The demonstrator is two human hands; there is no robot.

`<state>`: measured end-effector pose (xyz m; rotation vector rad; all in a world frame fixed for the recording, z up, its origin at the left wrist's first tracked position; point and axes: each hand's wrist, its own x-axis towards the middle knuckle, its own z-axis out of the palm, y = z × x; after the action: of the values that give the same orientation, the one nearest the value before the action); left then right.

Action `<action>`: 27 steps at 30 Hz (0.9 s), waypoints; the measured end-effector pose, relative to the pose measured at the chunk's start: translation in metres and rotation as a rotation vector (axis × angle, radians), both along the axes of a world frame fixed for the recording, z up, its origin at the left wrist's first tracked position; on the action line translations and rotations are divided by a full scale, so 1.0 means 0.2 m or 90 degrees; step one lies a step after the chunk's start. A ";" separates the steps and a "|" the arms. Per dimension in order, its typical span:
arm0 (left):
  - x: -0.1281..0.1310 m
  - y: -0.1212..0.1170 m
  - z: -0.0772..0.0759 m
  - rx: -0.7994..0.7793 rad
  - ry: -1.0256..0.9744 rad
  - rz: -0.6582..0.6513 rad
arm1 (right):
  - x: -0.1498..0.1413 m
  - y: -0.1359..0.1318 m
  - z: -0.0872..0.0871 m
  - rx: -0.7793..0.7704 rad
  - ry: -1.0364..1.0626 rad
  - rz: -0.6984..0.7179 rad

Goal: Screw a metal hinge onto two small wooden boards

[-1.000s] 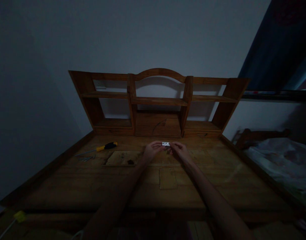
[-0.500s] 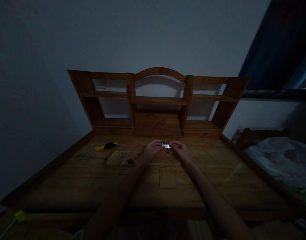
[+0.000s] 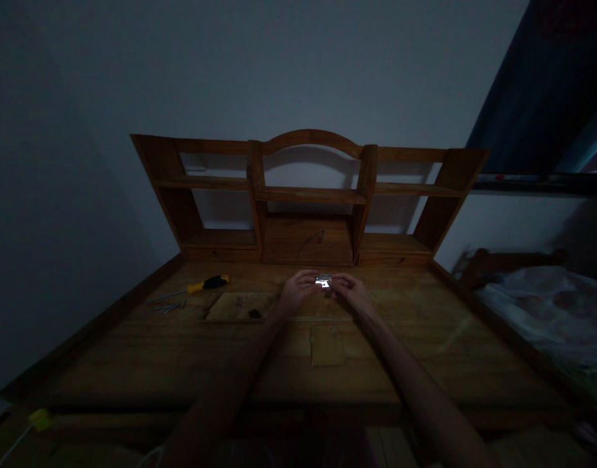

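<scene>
A small shiny metal hinge (image 3: pixel 322 281) is held up over the middle of the desk, its lower part bright with reflected light. My left hand (image 3: pixel 297 290) pinches its left end between thumb and fingers. At the right end, my right hand (image 3: pixel 349 290) grips it with the fingertips. Off to the left on the desktop lies a screwdriver (image 3: pixel 208 284) with a yellow and black handle. Several screws (image 3: pixel 169 307) lie loose just in front of its shaft.
The wooden desk (image 3: pixel 400 364) carries a shelf unit (image 3: pixel 310 195) along its back, against the wall. A thin wooden piece (image 3: pixel 240 307) and a square patch (image 3: pixel 327 346) show on the desktop. Plastic-covered things (image 3: pixel 546 312) sit beyond the right edge.
The hinge has tilted slightly in my fingers, so its face catches more light. Both hands stay in nearly the same place.
</scene>
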<state>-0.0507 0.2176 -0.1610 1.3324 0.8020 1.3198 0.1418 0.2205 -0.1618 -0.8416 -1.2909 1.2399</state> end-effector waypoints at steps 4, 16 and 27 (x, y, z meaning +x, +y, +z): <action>0.00 -0.01 0.01 -0.007 -0.002 -0.005 | -0.01 -0.01 0.01 -0.007 0.005 -0.002; 0.01 0.00 0.01 -0.013 -0.014 -0.012 | -0.01 -0.02 0.01 0.001 0.016 0.016; 0.01 -0.01 0.02 0.005 -0.024 0.000 | 0.00 -0.02 0.02 0.017 0.009 0.039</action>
<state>-0.0479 0.2151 -0.1580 1.3090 0.7718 1.3459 0.1416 0.2155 -0.1574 -0.7775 -1.3283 1.2720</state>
